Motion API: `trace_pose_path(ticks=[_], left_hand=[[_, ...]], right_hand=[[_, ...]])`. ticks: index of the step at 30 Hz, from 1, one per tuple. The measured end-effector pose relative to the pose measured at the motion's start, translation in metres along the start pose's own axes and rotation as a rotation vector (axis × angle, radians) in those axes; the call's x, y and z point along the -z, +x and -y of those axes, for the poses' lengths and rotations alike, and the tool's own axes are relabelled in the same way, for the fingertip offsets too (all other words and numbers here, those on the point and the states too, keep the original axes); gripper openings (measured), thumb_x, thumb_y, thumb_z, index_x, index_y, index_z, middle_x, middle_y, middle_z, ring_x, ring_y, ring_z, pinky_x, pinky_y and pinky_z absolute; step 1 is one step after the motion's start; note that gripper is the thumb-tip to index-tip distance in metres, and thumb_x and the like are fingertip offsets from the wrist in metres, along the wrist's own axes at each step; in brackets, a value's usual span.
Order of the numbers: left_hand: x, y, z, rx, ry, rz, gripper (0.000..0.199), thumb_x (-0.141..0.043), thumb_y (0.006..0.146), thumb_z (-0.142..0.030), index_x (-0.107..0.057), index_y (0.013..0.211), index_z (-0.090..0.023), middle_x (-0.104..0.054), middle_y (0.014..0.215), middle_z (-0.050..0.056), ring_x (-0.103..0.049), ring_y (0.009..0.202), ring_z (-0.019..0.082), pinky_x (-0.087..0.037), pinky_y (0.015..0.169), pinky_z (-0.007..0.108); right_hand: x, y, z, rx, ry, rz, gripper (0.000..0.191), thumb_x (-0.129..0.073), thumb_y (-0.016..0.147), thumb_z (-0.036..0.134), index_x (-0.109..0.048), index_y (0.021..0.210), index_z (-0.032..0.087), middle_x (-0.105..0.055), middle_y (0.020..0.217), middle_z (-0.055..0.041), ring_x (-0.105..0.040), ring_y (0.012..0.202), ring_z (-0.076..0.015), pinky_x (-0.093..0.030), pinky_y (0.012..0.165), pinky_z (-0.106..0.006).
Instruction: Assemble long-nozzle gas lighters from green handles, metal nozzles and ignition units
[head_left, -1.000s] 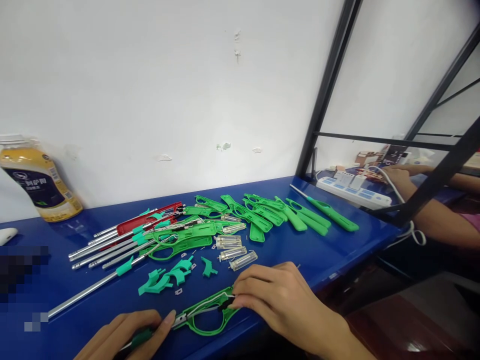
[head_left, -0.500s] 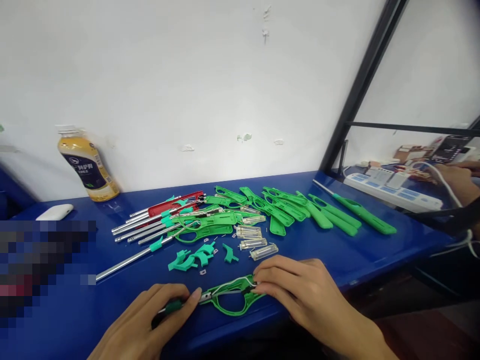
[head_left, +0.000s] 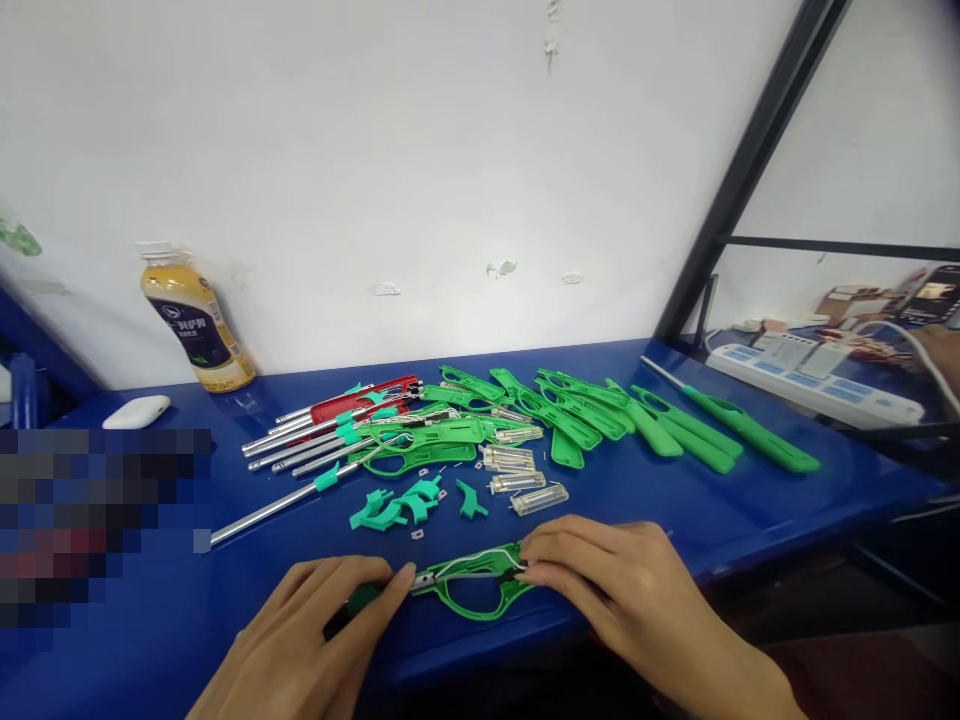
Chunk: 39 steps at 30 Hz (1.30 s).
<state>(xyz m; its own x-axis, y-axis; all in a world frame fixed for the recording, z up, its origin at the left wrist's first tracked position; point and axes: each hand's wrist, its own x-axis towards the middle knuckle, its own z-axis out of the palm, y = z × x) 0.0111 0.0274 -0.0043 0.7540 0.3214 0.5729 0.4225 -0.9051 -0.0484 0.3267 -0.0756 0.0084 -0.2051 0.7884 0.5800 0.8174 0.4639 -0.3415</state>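
An opened green long-reach lighter [head_left: 469, 607] lies near the table's front edge, its half shell showing a looped trigger guard, a white wire and a metal tube end. My left hand [head_left: 315, 625] is closed round its front end, thumb by the tube; a dark green part shows between the fingers, and the rest is hidden. With thumb and fingertips pressed together, my right hand [head_left: 622, 585] pinches the rear of the shell, at the wire and a small black piece. Just beyond lie teal triggers [head_left: 397, 503] and clear fuel tanks [head_left: 538, 500].
Green half shells [head_left: 547, 405] and metal-tubed lighter parts [head_left: 300, 455] lie piled across the blue table [head_left: 757, 510]. A yellow bottle [head_left: 199, 325] and white case [head_left: 137, 412] stand back left. At right are a whole green lighter [head_left: 750, 430], a power strip [head_left: 817, 385] and part of a person's hand.
The view has shifted slightly, so most things sit a little further right. Both hands keep their holds on the lighter, with little visible movement.
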Motion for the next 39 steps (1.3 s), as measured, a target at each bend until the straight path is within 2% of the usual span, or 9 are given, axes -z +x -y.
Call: trace_pose_path(ticks=[4,7,13,19,23,29,35,39], left_hand=[[0.0,0.02,-0.018,0.009,0.043,-0.091,0.032,-0.052,0.111,-0.023,-0.065,0.14,-0.023,-0.074,0.117,0.005,-0.071,0.107,0.022,-0.059,0.092,0.034],[-0.006,0.036,-0.027,0.019,0.008,-0.048,0.028,-0.051,0.111,-0.018,-0.065,0.135,-0.023,-0.072,0.119,0.006,-0.069,0.109,0.022,-0.059,0.093,0.036],[-0.017,0.061,-0.031,-0.012,-0.11,0.029,0.022,-0.044,0.109,-0.011,-0.062,0.104,-0.023,-0.067,0.099,0.005,-0.067,0.081,0.021,-0.06,0.068,0.034],[-0.017,0.06,-0.032,-0.044,-0.056,0.064,0.03,-0.043,0.1,0.0,-0.061,0.106,-0.024,-0.066,0.099,0.005,-0.071,0.079,0.023,-0.061,0.06,0.034],[-0.017,0.059,-0.036,-0.066,0.012,0.067,0.034,-0.043,0.093,0.004,-0.06,0.108,-0.022,-0.069,0.102,0.006,-0.072,0.082,0.025,-0.064,0.065,0.038],[-0.017,0.066,-0.042,-0.073,0.056,0.021,0.026,-0.035,0.11,-0.007,-0.058,0.109,-0.019,-0.07,0.096,0.004,-0.072,0.083,0.025,-0.063,0.077,0.042],[-0.017,0.067,-0.043,-0.038,0.013,0.017,0.024,-0.037,0.11,-0.007,-0.054,0.102,-0.022,-0.066,0.092,0.002,-0.068,0.08,0.022,-0.06,0.075,0.037],[-0.02,0.065,-0.042,0.008,-0.03,0.022,0.022,-0.037,0.112,-0.011,-0.053,0.102,-0.024,-0.066,0.093,0.002,-0.068,0.078,0.021,-0.058,0.067,0.034]], right_hand=[[-0.003,-0.006,-0.002,0.016,-0.003,-0.014,0.006,-0.064,0.111,0.028,-0.066,0.116,0.03,-0.082,0.107,0.0089,-0.081,0.083,-0.0123,-0.055,0.077,-0.024],[-0.005,-0.008,-0.002,0.012,-0.002,-0.034,0.006,-0.064,0.111,0.028,-0.065,0.117,0.03,-0.083,0.106,0.0092,-0.08,0.08,-0.0125,-0.055,0.076,-0.024],[-0.006,-0.007,-0.001,-0.003,-0.004,-0.064,0.005,-0.061,0.113,0.032,-0.065,0.116,0.031,-0.084,0.103,0.0115,-0.081,0.077,-0.0116,-0.054,0.075,-0.024],[-0.007,-0.006,0.0,0.003,-0.029,-0.086,0.01,-0.056,0.115,0.036,-0.064,0.115,0.031,-0.085,0.105,0.0136,-0.081,0.077,-0.0097,-0.052,0.075,-0.025],[-0.007,-0.006,0.0,0.013,-0.05,-0.109,0.012,-0.055,0.115,0.038,-0.065,0.114,0.03,-0.085,0.104,0.013,-0.081,0.075,-0.0097,-0.051,0.074,-0.026],[-0.007,-0.005,0.001,0.025,-0.06,-0.141,0.015,-0.056,0.115,0.037,-0.067,0.112,0.028,-0.085,0.097,0.0111,-0.078,0.067,-0.0094,-0.049,0.071,-0.026],[-0.007,-0.004,0.003,0.027,-0.07,-0.177,0.018,-0.054,0.116,0.037,-0.069,0.11,0.027,-0.086,0.095,0.0078,-0.078,0.066,-0.0101,-0.05,0.07,-0.026],[-0.007,-0.004,0.003,0.038,-0.068,-0.181,0.019,-0.055,0.115,0.037,-0.07,0.109,0.027,-0.086,0.096,0.0071,-0.079,0.067,-0.0102,-0.051,0.07,-0.026]])
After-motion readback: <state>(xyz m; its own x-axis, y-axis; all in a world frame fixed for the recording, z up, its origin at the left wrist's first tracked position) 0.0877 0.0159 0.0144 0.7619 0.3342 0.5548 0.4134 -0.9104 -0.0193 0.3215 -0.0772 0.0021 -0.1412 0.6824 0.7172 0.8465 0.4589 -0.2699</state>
